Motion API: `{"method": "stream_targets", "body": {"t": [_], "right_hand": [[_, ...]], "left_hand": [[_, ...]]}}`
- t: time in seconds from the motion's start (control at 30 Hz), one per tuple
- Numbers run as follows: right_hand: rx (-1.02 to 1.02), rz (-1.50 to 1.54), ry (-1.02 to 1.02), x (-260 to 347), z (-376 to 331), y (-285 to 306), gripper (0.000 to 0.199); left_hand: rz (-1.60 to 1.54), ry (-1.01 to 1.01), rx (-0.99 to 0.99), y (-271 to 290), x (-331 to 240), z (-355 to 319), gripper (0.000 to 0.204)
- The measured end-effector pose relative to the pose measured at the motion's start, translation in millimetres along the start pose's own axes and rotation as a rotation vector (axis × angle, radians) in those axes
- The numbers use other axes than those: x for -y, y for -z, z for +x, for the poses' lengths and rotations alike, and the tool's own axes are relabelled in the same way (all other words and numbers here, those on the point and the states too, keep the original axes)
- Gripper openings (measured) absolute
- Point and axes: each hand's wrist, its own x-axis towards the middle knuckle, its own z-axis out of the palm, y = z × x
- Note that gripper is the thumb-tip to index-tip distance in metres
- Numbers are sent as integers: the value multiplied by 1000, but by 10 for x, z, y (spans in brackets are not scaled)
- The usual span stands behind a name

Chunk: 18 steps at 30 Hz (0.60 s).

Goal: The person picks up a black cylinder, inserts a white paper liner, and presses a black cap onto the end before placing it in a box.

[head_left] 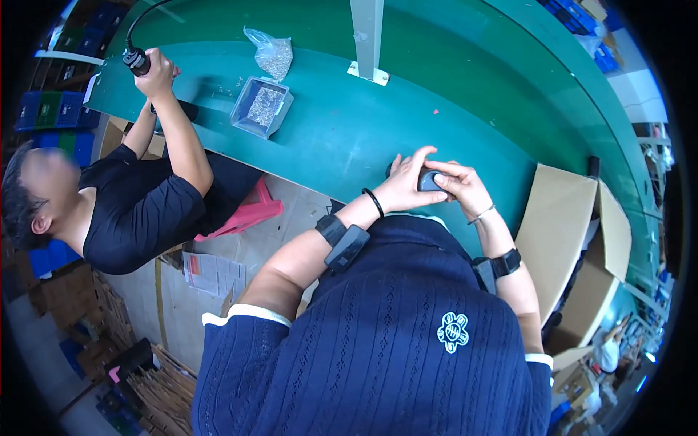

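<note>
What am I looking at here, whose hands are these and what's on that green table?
This is one picture from a wide fisheye camera worn on a person's head, looking down, so straight edges bend. There is no machine. The two forearms rising from the lower edge are the wearer's own: the left hand and right hand together hold a small dark object over the green table. Further along lie a clear tray of small parts and a clear plastic bag. A co-worker's hand grips a corded tool. A cardboard box stands at the right.
</note>
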Motion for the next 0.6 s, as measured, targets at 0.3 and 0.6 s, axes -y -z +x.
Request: {"method": "stream_targets", "body": {"t": [0.3,0.6], "right_hand": [[-75,-66,-35,110,78,-162,23],[82,-320,324,-490,-53,112,84]], "left_hand": [[-359,-39,7,67,85,41,83],[-1217,85,-8,121,-111,178,54]]}}
